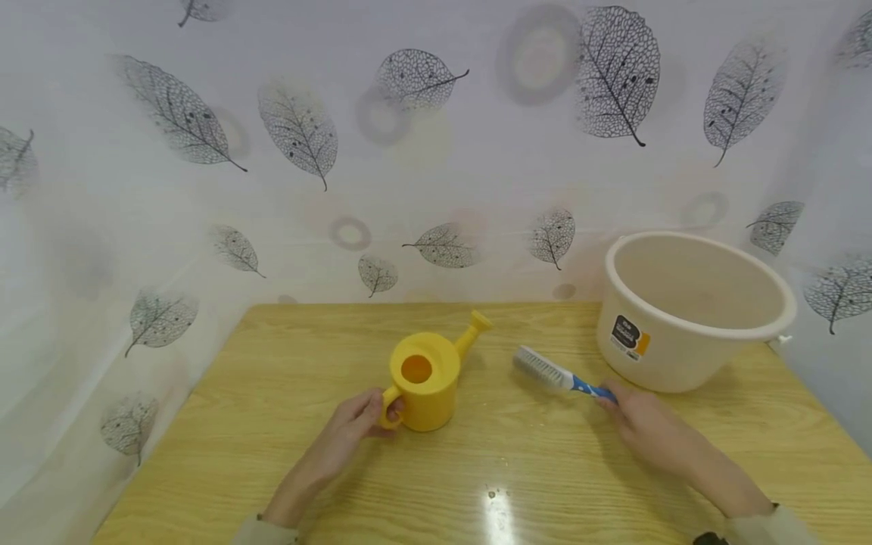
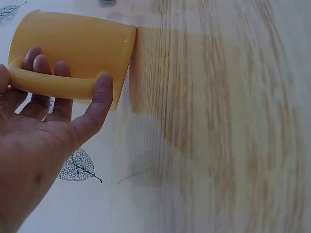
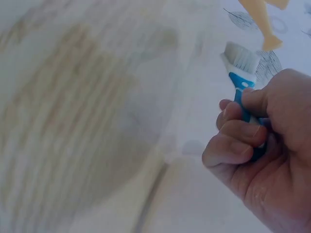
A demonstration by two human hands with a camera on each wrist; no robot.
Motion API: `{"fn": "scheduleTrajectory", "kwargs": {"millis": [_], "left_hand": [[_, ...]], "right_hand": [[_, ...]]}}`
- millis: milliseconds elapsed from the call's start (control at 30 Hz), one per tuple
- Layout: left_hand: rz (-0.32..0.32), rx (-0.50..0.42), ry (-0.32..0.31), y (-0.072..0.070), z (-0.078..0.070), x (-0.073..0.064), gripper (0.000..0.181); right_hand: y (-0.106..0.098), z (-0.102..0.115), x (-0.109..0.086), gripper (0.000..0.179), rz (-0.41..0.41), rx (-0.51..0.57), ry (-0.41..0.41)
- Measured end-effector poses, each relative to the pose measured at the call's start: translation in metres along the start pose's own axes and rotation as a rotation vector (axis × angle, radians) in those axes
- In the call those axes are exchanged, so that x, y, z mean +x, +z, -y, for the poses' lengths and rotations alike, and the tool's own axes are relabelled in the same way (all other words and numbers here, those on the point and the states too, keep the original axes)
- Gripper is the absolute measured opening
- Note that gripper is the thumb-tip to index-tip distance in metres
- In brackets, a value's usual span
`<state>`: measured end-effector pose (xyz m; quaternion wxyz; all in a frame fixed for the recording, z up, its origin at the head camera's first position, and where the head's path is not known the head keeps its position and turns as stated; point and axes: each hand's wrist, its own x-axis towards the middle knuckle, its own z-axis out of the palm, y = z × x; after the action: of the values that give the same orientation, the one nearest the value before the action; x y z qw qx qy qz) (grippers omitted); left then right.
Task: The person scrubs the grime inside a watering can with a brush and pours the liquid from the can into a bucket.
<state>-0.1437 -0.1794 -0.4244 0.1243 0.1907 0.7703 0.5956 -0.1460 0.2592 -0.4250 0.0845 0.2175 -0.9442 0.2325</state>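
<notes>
Right hand (image 1: 650, 428) is clasping a brush (image 1: 564, 379), fingers folded tight; left hand (image 1: 357, 420) is loosely holding a watering can (image 1: 436, 397) by its handle (image 2: 53, 84); bucket (image 1: 688, 359) is standing near surface's (image 1: 232, 454) far right corner.

At the right rear of the yellowish wood-grain tabletop (image 1: 272, 363), a round, cream-white plastic tub (image 1: 674, 365), upright, with a black-and-orange label (image 1: 630, 337) on its wall. Behind and along both sides, a pale curtain (image 1: 470, 174) with printed skeleton leaves (image 1: 618, 72) and faint grey rings (image 1: 511, 57). Near the front, small droplets (image 1: 492, 494) beside a bright glare (image 1: 499, 522).
</notes>
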Motion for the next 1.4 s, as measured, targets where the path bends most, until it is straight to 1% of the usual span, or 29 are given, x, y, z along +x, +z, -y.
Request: {"fn": "scheduleTrajectory", "kwargs": {"millis": [100, 167, 200, 333, 400, 467, 600, 767, 833, 967, 1100, 1267, 1333, 1400], "left_hand": [[0.019, -0.008, 0.016, -0.001, 0.001, -0.001, 0.05], [0.021, -0.011, 0.018, -0.001, 0.001, -0.001, 0.05], [0.02, -0.014, 0.017, -0.001, 0.0, -0.002, 0.049], [0.016, 0.006, 0.036, 0.001, -0.001, -0.002, 0.046], [0.018, 0.019, 0.047, 0.002, -0.001, -0.001, 0.043], [0.022, 0.033, 0.058, 0.005, 0.0, 0.0, 0.041], [0.009, 0.053, 0.072, 0.01, -0.001, 0.003, 0.036], [-0.011, 0.118, 0.114, 0.014, -0.002, 0.003, 0.029], [-0.019, 0.156, 0.136, 0.016, -0.003, 0.003, 0.025], [-0.037, 0.233, 0.179, 0.019, -0.005, 0.004, 0.019], [-0.053, 0.308, 0.255, 0.024, -0.007, 0.007, 0.014], [-0.074, 0.386, 0.357, 0.03, -0.006, 0.009, 0.012], [-0.085, 0.407, 0.378, 0.032, -0.005, 0.009, 0.012], [-0.091, 0.416, 0.385, 0.033, -0.005, 0.009, 0.012]], "right_hand": [[-0.005, -0.003, -0.004, 0.01, -0.11, -0.003, -0.089], [-0.008, -0.003, -0.006, 0.009, -0.155, -0.007, -0.105], [-0.01, -0.002, -0.007, 0.008, -0.164, -0.004, -0.097], [-0.018, 0.001, -0.01, 0.009, -0.161, 0.008, -0.03], [-0.021, 0.004, -0.011, 0.011, -0.174, 0.004, -0.031], [-0.023, 0.007, -0.012, 0.012, -0.198, -0.008, -0.05], [-0.026, 0.014, -0.012, 0.015, -0.234, -0.004, -0.091], [-0.027, 0.024, -0.006, 0.02, -0.265, 0.003, -0.188], [-0.026, 0.026, -0.003, 0.022, -0.283, 0.007, -0.247], [-0.025, 0.03, -0.001, 0.022, -0.319, 0.036, -0.337], [-0.025, 0.034, -0.001, 0.02, -0.338, 0.055, -0.387], [-0.028, 0.039, 0.001, 0.011, -0.335, 0.041, -0.426], [-0.028, 0.041, 0.002, 0.017, -0.343, 0.044, -0.446], [-0.027, 0.042, 0.004, 0.026, -0.353, 0.045, -0.469]]}}
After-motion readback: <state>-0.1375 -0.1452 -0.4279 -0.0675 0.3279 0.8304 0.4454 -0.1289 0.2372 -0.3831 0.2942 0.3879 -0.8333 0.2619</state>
